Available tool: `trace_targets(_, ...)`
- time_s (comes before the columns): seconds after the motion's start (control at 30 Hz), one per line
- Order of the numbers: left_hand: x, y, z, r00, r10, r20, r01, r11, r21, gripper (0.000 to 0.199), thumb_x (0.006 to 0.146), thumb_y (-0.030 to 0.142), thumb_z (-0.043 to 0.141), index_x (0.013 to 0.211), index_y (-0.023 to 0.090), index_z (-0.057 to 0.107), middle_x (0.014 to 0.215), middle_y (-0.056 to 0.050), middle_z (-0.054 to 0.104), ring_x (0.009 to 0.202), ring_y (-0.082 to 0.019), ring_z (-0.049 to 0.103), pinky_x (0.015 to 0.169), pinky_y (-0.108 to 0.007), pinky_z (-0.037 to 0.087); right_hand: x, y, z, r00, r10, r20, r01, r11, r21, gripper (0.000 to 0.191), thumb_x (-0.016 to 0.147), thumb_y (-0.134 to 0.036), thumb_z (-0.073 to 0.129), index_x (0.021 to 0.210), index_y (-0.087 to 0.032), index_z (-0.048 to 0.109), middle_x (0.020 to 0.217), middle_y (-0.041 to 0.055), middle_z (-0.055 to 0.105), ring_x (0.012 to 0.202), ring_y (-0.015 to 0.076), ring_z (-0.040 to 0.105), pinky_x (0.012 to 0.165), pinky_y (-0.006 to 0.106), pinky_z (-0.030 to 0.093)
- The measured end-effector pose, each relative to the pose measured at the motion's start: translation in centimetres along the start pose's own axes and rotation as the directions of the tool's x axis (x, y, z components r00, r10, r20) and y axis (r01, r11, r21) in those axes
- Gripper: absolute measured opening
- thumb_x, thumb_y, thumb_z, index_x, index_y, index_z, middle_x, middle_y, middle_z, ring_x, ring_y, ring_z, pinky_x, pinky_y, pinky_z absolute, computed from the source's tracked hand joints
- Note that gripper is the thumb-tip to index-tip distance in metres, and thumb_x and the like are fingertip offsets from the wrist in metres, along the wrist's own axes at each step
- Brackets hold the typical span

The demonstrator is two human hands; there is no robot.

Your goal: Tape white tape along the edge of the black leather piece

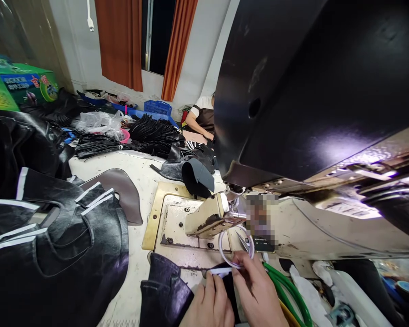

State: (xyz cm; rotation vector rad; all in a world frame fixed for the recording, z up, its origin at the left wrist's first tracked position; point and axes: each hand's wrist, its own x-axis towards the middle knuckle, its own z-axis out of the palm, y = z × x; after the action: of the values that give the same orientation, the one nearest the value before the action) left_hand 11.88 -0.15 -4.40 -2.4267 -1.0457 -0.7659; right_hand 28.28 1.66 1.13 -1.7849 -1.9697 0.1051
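Observation:
My left hand (209,302) is at the bottom centre, fingers closed, pressing one end of a narrow white tape strip (221,270) along the edge of a black leather piece (229,287). Thumb and fingers of my right hand (259,290) pinch the other end of this strip, beside the ring-shaped tape roll (219,247), which stands up behind the fingertips. Much of the leather piece is hidden under both hands. Another folded black leather piece (165,290) lies left of them. Green-handled scissors (289,295) rest to the right, partly covered by my right hand.
A sewing machine's black head (293,91) overhangs the right side, above its cream work arm (204,215). Black leather pieces with white strips (85,245) pile up at left. Bundled black strips (153,134) lie farther back. A co-worker (202,116) sits beyond the table.

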Motion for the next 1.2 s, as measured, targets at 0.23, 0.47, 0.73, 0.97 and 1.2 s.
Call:
trace_targets(0.23,0.3,-0.1,-0.2,1.000,-0.001,0.003,0.001,1.000,-0.009,0.029,0.098,0.028,0.043,0.110,0.017,0.066,0.112,-0.006,0.070,0.104,-0.020,0.061,0.082,-0.031,0.040,0.5,-0.9,0.3,0.977,-0.197,-0.088,0.145,0.901,-0.408,0.026,0.084,-0.014,0.053,0.096,-0.023,0.074,0.101,0.0180,0.054,0.080,0.0324,0.054,0.064,0.050,0.054)
trace_targets(0.47,0.3,-0.5,-0.5,1.000,0.017,0.018,-0.017,1.000,-0.027,0.029,0.099,0.027,0.041,0.107,0.018,0.067,0.109,-0.004,0.071,0.101,-0.019,0.062,0.081,-0.029,0.041,1.5,-1.6,0.3,0.993,-0.117,0.029,0.120,0.965,-0.231,0.030,0.079,-0.006,0.042,0.086,-0.016,0.070,0.077,0.0099,0.067,0.072,0.0267,0.066,0.064,0.040,0.057)
trace_targets(0.73,-0.1,0.2,0.4,0.999,0.005,0.034,-0.005,1.000,0.000,0.030,0.095,0.031,0.050,0.115,0.016,0.067,0.114,-0.006,0.069,0.105,-0.021,0.060,0.080,-0.030,0.041,1.0,-1.2,-0.9,0.998,-0.023,-0.060,0.025,0.999,0.034,0.015,0.088,-0.029,0.051,0.091,-0.020,0.064,0.079,0.0044,0.072,0.068,0.0185,0.071,0.062,0.027,0.059)
trace_targets(0.97,-0.3,0.0,0.5,0.997,0.022,0.067,-0.019,0.999,-0.041,0.030,0.095,0.030,0.052,0.119,0.019,0.066,0.119,-0.002,0.067,0.107,-0.021,0.059,0.076,-0.030,0.042,1.1,-0.7,-0.9,0.993,-0.088,-0.083,0.096,0.990,0.098,0.019,0.088,-0.034,0.060,0.084,-0.024,0.075,0.079,0.0064,0.076,0.070,0.0217,0.074,0.065,0.030,0.061)
trace_targets(1.2,0.2,-0.2,0.1,0.998,0.013,0.069,-0.010,0.999,-0.052,0.033,0.096,0.034,0.049,0.121,0.019,0.065,0.120,-0.002,0.066,0.105,-0.021,0.058,0.075,-0.030,0.042,-0.4,-1.2,-1.6,0.916,-0.379,-0.129,0.359,0.920,-0.155,0.033,0.089,-0.013,0.050,0.110,-0.021,0.073,0.086,0.0100,0.075,0.077,0.0222,0.073,0.065,0.028,0.061)
